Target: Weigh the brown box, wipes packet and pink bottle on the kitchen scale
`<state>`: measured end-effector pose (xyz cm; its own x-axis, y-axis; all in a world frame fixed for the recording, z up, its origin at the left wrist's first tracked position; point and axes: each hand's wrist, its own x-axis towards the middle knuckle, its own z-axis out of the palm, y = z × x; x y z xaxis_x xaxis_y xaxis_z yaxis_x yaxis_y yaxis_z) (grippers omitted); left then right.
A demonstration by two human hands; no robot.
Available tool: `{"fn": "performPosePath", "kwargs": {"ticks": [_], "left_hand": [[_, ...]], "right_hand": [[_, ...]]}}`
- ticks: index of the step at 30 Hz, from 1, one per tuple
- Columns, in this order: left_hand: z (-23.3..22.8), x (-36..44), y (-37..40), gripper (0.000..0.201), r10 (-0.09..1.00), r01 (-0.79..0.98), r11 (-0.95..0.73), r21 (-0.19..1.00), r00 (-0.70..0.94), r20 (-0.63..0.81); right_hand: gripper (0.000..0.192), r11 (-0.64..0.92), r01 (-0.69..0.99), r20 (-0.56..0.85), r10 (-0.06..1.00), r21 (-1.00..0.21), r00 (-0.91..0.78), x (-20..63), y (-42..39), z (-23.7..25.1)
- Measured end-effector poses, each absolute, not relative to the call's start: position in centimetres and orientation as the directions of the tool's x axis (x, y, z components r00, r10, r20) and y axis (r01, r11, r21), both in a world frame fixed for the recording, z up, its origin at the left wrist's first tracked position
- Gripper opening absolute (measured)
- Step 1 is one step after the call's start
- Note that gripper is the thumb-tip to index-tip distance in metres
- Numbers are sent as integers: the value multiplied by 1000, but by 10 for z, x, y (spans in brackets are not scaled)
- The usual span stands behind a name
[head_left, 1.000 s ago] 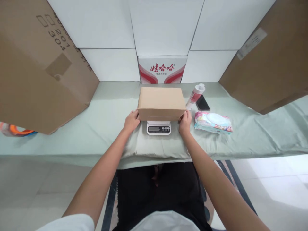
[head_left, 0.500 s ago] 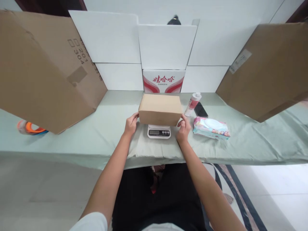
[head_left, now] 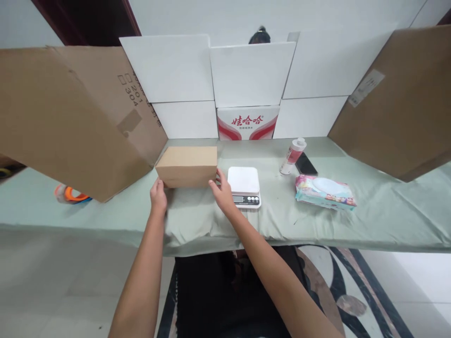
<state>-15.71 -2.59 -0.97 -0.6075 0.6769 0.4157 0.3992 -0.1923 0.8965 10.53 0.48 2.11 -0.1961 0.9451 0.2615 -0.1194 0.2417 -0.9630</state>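
Both hands are gripping a closed brown rectangular cardboard box (head_left: 186,166) by its short ends. The left hand (head_left: 158,197) is pressing fingers against the left end; the right hand (head_left: 221,192) is clamping spread fingers (head_left: 220,177) on the right end. The box is lying flat with its long axis running left to right (broad face toward the person), sitting on the pale green table cloth (head_left: 369,211). Just right of the right fingers, a white digital kitchen scale (head_left: 244,186) is standing bare. Farther right, a wet-wipes pack (head_left: 324,191) is lying.
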Motion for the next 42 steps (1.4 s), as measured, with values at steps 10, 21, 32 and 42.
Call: {"fn": "performPosePath", "kwargs": {"ticks": [10, 21, 32, 42], "left_hand": [[-4, -142, -40, 48, 545, 519, -24, 854, -709, 447], [17, -44, -65, 44, 418, 677, -319, 663, -527, 740], [32, 271, 2, 105, 809, 438, -495, 750, 547, 214], [59, 236, 24, 88, 904, 660, -426, 618, 344, 255]], "right_hand": [[71, 202, -232, 232, 967, -952, -110, 187, -51, 8], [25, 160, 335, 363, 586, -928, 724, 487, -171, 19], [47, 288, -219, 41, 685, -932, 728, 524, -61, 9], [66, 266, -248, 46, 762, -931, 646, 503, -38, -5]]}}
